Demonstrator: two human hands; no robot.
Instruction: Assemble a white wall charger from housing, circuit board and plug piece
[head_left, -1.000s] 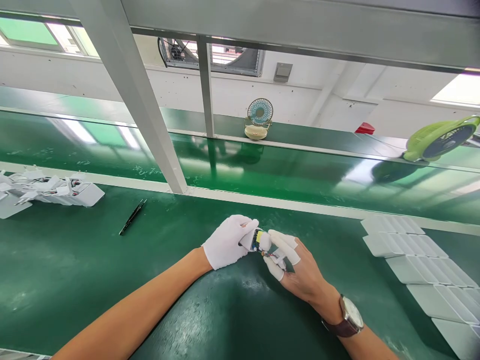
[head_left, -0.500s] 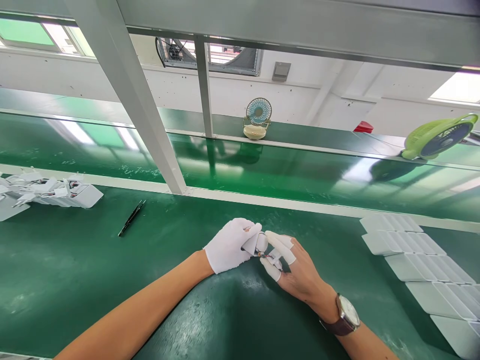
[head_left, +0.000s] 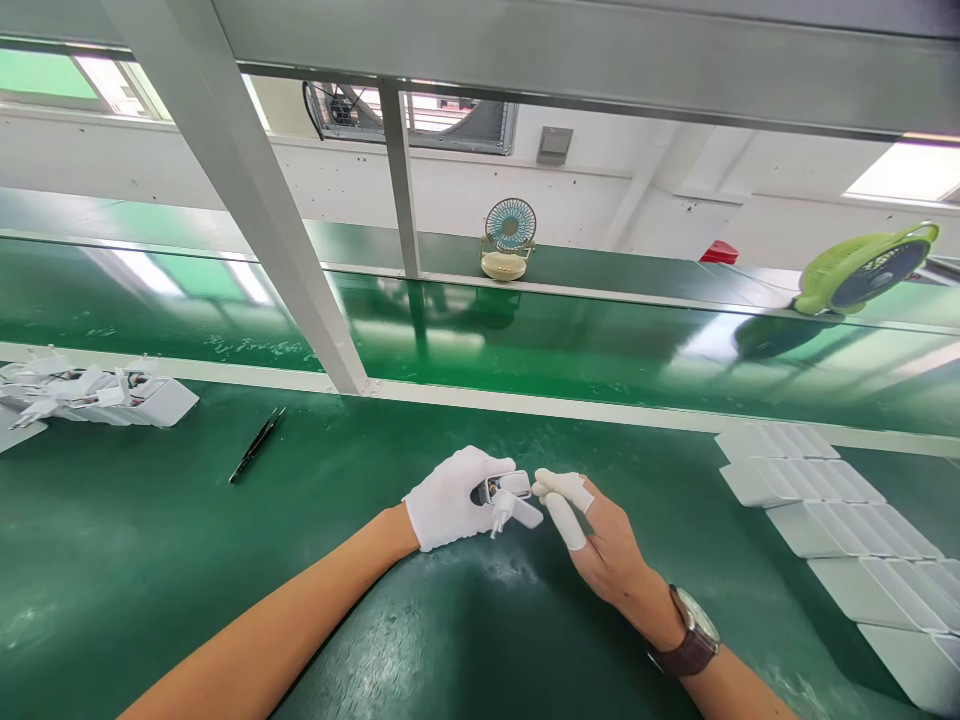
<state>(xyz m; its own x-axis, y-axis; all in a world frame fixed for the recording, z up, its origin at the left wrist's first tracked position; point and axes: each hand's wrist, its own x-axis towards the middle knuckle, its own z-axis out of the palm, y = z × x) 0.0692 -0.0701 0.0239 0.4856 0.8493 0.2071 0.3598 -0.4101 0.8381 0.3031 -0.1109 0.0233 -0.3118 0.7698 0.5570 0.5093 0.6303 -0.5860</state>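
Observation:
My left hand (head_left: 452, 503), in a white glove, is wrapped round a small white plastic plug housing (head_left: 516, 483). The near side of the housing is open, and dark and copper-coloured parts show inside. A white lid with plug pins (head_left: 504, 508) hangs askew at its front. To the right is my right hand (head_left: 600, 535), with white finger cots on several fingers and a watch on the wrist. Its fingertips are pressed together right beside the housing's right end. Whether they touch it or pinch something small cannot be made out.
Black tweezers (head_left: 257, 446) lie on the green bench to the left. Beyond them sits a pile of white housings with wires and plug lids (head_left: 97, 395). Rows of white housings (head_left: 840, 530) stand at right. A metal post (head_left: 300, 270) rises at the back; fans stand on the shelf.
My right hand has come off the lid and drawn its fingertips together at the housing's right end. The lid now hangs at the front, and the open inside of the housing shows.

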